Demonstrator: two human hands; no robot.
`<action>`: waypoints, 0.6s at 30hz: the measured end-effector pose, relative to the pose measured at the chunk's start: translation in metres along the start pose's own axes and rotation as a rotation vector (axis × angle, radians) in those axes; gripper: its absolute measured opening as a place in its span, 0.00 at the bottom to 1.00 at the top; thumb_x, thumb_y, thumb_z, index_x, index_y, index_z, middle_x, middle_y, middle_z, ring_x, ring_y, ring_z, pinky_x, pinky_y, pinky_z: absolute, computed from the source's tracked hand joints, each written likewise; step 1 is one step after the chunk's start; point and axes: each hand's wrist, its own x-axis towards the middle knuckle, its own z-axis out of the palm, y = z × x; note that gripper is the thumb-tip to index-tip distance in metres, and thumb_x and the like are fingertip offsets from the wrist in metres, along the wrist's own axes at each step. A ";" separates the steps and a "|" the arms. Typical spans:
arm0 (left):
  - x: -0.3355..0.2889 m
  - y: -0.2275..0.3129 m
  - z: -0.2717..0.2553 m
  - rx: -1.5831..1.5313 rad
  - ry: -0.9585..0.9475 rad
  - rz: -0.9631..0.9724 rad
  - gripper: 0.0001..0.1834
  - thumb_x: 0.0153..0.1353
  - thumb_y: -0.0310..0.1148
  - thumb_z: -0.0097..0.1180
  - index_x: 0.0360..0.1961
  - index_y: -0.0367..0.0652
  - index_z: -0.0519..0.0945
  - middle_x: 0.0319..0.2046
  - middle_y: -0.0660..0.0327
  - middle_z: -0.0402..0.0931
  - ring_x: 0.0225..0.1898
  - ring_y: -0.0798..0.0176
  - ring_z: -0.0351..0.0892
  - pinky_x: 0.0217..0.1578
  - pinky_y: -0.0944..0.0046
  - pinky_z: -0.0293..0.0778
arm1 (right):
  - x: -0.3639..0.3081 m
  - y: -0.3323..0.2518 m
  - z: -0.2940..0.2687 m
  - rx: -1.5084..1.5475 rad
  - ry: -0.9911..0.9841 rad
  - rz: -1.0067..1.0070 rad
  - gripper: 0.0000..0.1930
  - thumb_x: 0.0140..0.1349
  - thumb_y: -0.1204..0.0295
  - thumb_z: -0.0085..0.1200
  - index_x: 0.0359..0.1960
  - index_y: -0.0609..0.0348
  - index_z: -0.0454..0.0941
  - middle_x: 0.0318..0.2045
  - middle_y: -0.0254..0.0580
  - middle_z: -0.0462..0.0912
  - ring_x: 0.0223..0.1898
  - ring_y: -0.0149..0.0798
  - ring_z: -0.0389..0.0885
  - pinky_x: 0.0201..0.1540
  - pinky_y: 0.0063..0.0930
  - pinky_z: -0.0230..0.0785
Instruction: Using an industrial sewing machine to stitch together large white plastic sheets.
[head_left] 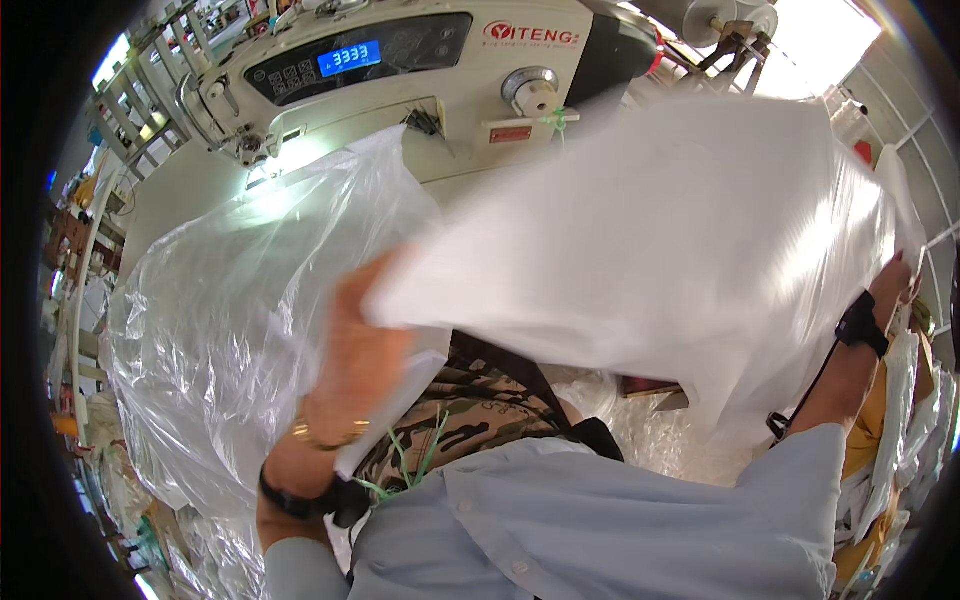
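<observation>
A white, translucent plastic sheet is stretched between my two hands, raised over my lap and in front of the sewing machine. My left hand, blurred by motion, is closed on the sheet's near left corner; its fingertips are partly hidden behind the plastic. Far to the right, my right hand grips the sheet's other end. Left of my left hand, a crinkled clear plastic sheet drapes over the machine table, its upper edge close to the lit needle area.
The white sewing machine with a lit display spans the back. Thread spools stand behind it at the right. More plastic lies below the raised sheet. Stacked bags and yellowish material sit by my right arm. Metal racks rise at left.
</observation>
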 end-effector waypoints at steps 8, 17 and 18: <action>-0.014 0.134 -0.220 0.229 0.726 0.150 0.16 0.65 0.35 0.49 0.48 0.36 0.77 0.40 0.54 0.79 0.43 0.58 0.80 0.46 0.62 0.76 | -0.016 0.101 -0.026 -0.136 -0.028 0.119 0.17 0.62 0.68 0.42 0.46 0.40 0.84 0.43 0.44 0.84 0.44 0.49 0.81 0.50 0.40 0.71; -0.134 0.228 -0.373 1.009 1.079 0.249 0.17 0.64 0.33 0.49 0.50 0.35 0.76 0.42 0.54 0.79 0.44 0.58 0.80 0.47 0.62 0.75 | -0.006 0.055 0.000 -0.113 -0.120 -0.150 0.25 0.68 0.52 0.44 0.57 0.57 0.74 0.56 0.52 0.76 0.56 0.53 0.75 0.56 0.40 0.69; -0.153 0.234 -0.392 1.099 1.132 0.220 0.17 0.64 0.33 0.49 0.50 0.35 0.76 0.42 0.54 0.79 0.44 0.58 0.80 0.47 0.62 0.75 | -0.011 0.037 0.016 -0.169 -0.157 -0.211 0.27 0.67 0.52 0.46 0.61 0.55 0.70 0.57 0.52 0.75 0.55 0.52 0.76 0.56 0.42 0.68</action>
